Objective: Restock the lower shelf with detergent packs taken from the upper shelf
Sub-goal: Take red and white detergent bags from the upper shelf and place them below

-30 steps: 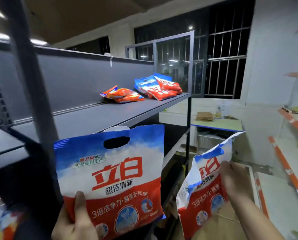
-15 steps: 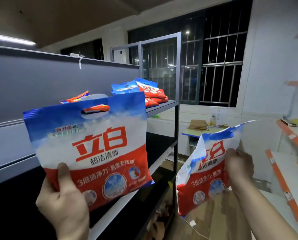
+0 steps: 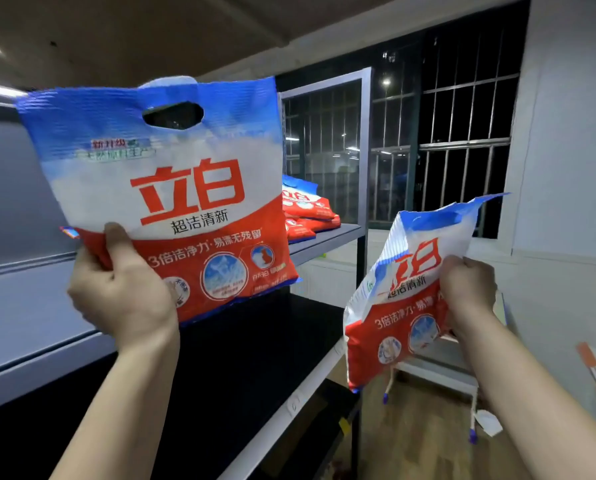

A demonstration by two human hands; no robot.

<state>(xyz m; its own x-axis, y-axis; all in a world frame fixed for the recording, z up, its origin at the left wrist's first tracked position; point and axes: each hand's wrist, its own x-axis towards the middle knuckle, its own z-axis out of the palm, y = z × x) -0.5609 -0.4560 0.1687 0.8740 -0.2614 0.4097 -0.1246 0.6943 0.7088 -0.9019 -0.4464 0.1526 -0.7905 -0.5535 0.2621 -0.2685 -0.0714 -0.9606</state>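
Two packs (image 3: 165, 202), one per hand (image 3: 123, 292).

Stacked packs (image 3: 307, 211) half hidden behind raised pack (image 3: 172, 188), its small print blurred, forearms cut off below

Both packs are the 立白 brand

The detergent pack (image 3: 172, 202) in my left hand (image 3: 123, 292) reads 立白, 超洁清新, then 3倍洁净力·易漂无残留 on the red band. The pack in my right hand (image 3: 469, 292) (image 3: 407, 292) shows the same 立白, 超洁清新, partly crumpled.

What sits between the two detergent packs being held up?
In the head view, a pile of packs on the upper shelf, plus the shelf's upright post.
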